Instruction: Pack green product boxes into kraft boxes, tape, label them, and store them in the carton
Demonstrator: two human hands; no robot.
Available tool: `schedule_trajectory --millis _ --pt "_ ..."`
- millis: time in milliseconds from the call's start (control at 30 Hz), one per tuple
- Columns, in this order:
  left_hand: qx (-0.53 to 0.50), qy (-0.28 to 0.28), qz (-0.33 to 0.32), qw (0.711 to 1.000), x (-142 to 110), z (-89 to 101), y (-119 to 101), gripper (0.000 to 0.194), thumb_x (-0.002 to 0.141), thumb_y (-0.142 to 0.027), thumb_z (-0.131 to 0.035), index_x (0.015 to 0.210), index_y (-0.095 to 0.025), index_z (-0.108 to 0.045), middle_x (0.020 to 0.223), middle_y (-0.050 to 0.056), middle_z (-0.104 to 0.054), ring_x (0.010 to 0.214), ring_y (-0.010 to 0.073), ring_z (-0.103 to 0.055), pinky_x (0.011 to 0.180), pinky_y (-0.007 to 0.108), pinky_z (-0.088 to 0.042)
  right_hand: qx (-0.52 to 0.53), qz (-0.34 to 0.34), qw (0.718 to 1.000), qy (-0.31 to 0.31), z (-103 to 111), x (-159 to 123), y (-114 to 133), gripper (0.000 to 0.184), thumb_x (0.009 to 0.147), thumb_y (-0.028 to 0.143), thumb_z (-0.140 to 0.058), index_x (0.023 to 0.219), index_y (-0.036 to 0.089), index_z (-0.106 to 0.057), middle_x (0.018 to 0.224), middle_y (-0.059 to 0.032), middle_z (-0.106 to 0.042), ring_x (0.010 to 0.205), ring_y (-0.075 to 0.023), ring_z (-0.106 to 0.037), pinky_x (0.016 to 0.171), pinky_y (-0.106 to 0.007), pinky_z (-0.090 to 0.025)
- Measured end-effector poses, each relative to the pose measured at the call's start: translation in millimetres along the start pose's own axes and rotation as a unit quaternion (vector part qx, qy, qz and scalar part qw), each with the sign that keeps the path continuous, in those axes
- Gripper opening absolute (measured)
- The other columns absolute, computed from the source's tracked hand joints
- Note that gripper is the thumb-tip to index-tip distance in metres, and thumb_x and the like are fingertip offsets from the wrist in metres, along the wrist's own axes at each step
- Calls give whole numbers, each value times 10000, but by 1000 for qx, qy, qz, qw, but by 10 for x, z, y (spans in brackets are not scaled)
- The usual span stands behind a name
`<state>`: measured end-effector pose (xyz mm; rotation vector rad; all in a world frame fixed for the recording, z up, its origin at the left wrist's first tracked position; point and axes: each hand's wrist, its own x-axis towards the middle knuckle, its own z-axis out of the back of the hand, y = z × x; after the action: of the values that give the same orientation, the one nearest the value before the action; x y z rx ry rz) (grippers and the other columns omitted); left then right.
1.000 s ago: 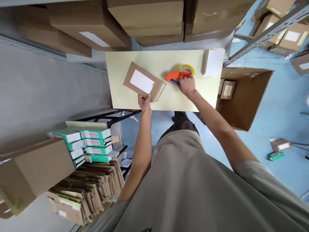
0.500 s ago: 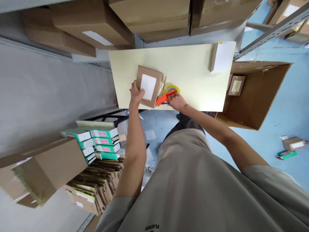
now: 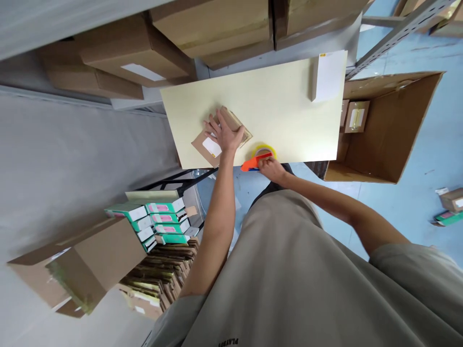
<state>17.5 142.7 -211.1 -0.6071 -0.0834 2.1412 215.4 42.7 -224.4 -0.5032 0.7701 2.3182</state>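
A small brown cardboard box [image 3: 201,144] with a white label [image 3: 211,147] lies turned at an angle on the pale tabletop [image 3: 285,106], close to its front edge. Across the box rests my left hand [image 3: 227,137], fingers spread and palm down, hiding much of its upper face. My right hand [image 3: 272,169] is closed around the handle of an orange tape dispenser [image 3: 250,165], which carries a yellow-rimmed roll of tape. The dispenser is at the table's front edge, to the right of the box and apart from it.
A white box [image 3: 328,77] stands at the table's back right. Beyond the right end is a large open carton [image 3: 392,132] with small boxes inside. Large cartons [image 3: 213,29] line the shelf behind. Green-and-white boxes [image 3: 164,219] and flattened cardboard [image 3: 162,270] sit at lower left.
The box has turned on the table, and my left hand has moved from its left edge to spread over its top. The tape dispenser in my right hand has drawn back toward me, away from the box.
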Motion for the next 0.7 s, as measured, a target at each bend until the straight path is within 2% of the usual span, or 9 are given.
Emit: schedule_trajectory --millis 67,133,200,267,367,500,600,700 --pt "-12 -8 -9 1000 19 -36 12 1196 791 -382 -814 1820 -218 -227 1922 160 -103 1764 422 214 1402 716 104 -5 -36 999 2 -61 -256 -373 450 1131 214 -437 1439 -75 -593 1298 -344 -766 1187 -381 -755 1132 -487 -469" --pt "-44 -16 -24 999 37 -73 33 1178 775 -353 -825 1803 -209 -269 1916 176 -117 1761 431 225 1395 730 113 -2 -97 995 -30 -55 -425 -746 525 1165 326 -429 1472 -83 -548 1325 -364 -748 1214 -401 -741 1151 -503 -460" --pt "-85 -13 -39 996 45 -95 62 1161 767 -330 -832 1790 -215 -293 1914 180 -122 1757 441 234 1388 749 112 4 -142 987 -71 12 -467 -1042 618 1196 441 -343 1493 -74 -512 1316 -356 -752 1202 -405 -741 1158 -514 -454" --pt "-113 -6 -56 992 35 -103 99 1146 769 -312 -831 1783 -230 -303 1914 171 -128 1757 443 233 1386 756 113 11 -158 981 -108 110 -375 -1210 700 1206 513 -236 1500 -69 -492 1302 -342 -759 1193 -401 -743 1168 -524 -444" --pt "-104 -1 -87 991 -20 -97 157 1129 774 -294 -831 1780 -255 -321 1915 141 -156 1766 430 204 1391 728 142 13 -155 979 -133 237 -83 -1233 766 1202 539 -155 1469 -88 -504 1284 -343 -759 1186 -395 -744 1177 -525 -437" --pt "-94 23 -120 988 -142 -95 224 1091 796 -307 -851 1768 -276 -358 1928 90 -151 1777 410 174 1411 679 144 8 -122 984 -129 283 266 -1080 752 1195 499 -170 1458 -112 -521 1261 -343 -766 1203 -405 -721 1184 -548 -428" --pt "-100 56 -138 984 -279 -106 270 1042 834 -328 -848 1759 -272 -372 1938 64 -115 1777 400 178 1421 670 120 -5 -84 991 -104 277 360 -952 695 1185 443 -221 1500 -111 -497 1304 -347 -760 1252 -417 -691 1192 -562 -414" --pt "-96 76 -160 979 -485 -117 329 916 892 -321 -797 1730 -282 -428 1939 45 -107 1776 377 196 1419 681 118 -50 -38 996 -62 297 360 -802 637 1178 375 -284 1512 -126 -492 1338 -340 -752 1270 -398 -695 1196 -524 -413"
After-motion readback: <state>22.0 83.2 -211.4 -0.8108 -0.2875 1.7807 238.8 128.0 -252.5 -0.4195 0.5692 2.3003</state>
